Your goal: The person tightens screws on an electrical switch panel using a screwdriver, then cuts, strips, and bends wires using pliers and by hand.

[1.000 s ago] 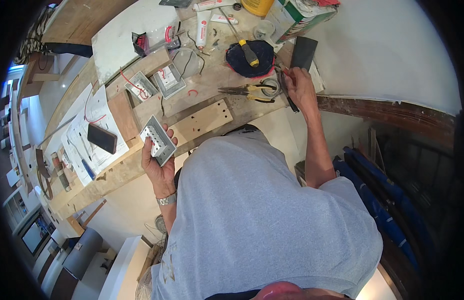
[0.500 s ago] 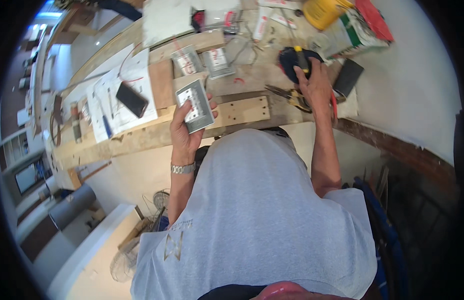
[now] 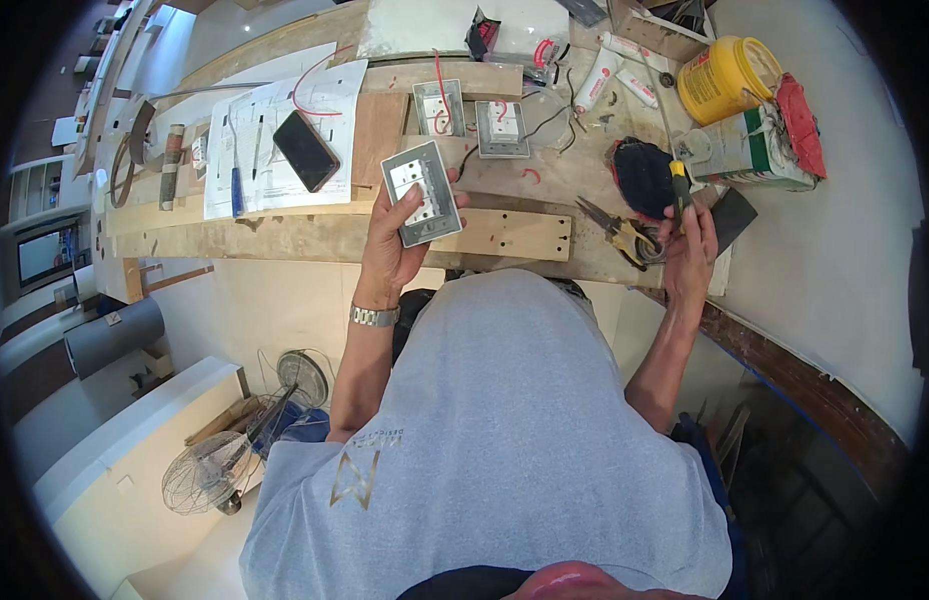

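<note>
A person at a cluttered wooden desk (image 3: 574, 168) holds a grey-framed electrical socket plate (image 3: 433, 188) and a yellow-and-black screwdriver (image 3: 680, 178).
The left hand (image 3: 388, 248) grips the socket plate above the desk's front edge, thumb across its white face, fingers curled behind. At the right, the right hand (image 3: 692, 250) is partly closed, fingers around the screwdriver's handle, its shaft pointing away. Yellow-handled pliers (image 3: 618, 232) lie just left of that hand; a black smartphone (image 3: 306, 152) rests on printed paper (image 3: 254, 120) farther left.

Your grey short-sleeved T-shirt (image 3: 524, 410), gold emblem (image 3: 355, 486) on your left chest, lettering (image 3: 382, 440) above, silver link band (image 3: 374, 316) round your left wrist
</note>
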Demonstrator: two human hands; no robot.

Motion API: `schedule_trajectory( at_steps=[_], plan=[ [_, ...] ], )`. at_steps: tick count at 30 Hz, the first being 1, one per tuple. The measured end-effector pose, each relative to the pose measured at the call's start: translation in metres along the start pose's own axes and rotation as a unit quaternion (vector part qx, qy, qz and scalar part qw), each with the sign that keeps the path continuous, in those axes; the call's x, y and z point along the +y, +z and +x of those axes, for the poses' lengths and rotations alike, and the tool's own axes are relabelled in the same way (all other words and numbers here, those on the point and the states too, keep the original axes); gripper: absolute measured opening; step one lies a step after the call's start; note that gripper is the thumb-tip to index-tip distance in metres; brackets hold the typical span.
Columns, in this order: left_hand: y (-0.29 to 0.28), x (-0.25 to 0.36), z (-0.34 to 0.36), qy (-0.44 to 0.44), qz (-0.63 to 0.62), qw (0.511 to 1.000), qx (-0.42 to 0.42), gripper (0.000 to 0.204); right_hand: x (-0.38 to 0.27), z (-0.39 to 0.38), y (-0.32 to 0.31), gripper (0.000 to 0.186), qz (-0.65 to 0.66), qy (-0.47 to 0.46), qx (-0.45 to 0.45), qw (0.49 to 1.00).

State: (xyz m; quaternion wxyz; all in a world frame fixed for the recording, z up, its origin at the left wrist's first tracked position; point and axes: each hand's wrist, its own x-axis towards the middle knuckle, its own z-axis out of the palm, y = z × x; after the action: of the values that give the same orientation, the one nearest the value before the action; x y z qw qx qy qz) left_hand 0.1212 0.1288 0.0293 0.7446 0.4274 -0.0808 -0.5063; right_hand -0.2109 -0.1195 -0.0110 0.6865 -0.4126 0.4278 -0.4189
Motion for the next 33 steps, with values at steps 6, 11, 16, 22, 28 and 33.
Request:
schedule_trajectory(
  at_steps=[6, 11, 16, 22, 28, 33],
  plan=[
    [-0.02, -0.008, -0.003, -0.013, -0.017, 0.999, 0.029, 0.061, -0.046, -0.039, 0.022, 0.025, -0.074, -0.021, -0.131, 0.988],
    [-0.052, -0.024, 0.003, -0.021, -0.099, 0.992, 0.076, 0.058, -0.03, -0.046, 0.024, 0.02, -0.244, 0.101, -0.188, 0.946],
    [-0.071, -0.02, -0.012, -0.009, -0.087, 0.993, 0.081, 0.055, -0.033, -0.065, 0.056, 0.026, -0.166, 0.106, -0.23, 0.953],
    [-0.047, -0.014, -0.01, -0.004, -0.12, 0.992, 0.031, 0.056, -0.034, -0.078, 0.053, 0.031, -0.188, 0.101, -0.258, 0.942],
    [-0.052, -0.014, -0.01, -0.016, -0.14, 0.99, 0.021, 0.056, -0.025, -0.086, 0.05, 0.031, -0.178, 0.124, -0.259, 0.941],
    [-0.053, -0.009, -0.007, -0.022, -0.125, 0.992, 0.001, 0.055, -0.02, -0.091, 0.049, 0.03, -0.161, 0.117, -0.243, 0.949]
  ],
)
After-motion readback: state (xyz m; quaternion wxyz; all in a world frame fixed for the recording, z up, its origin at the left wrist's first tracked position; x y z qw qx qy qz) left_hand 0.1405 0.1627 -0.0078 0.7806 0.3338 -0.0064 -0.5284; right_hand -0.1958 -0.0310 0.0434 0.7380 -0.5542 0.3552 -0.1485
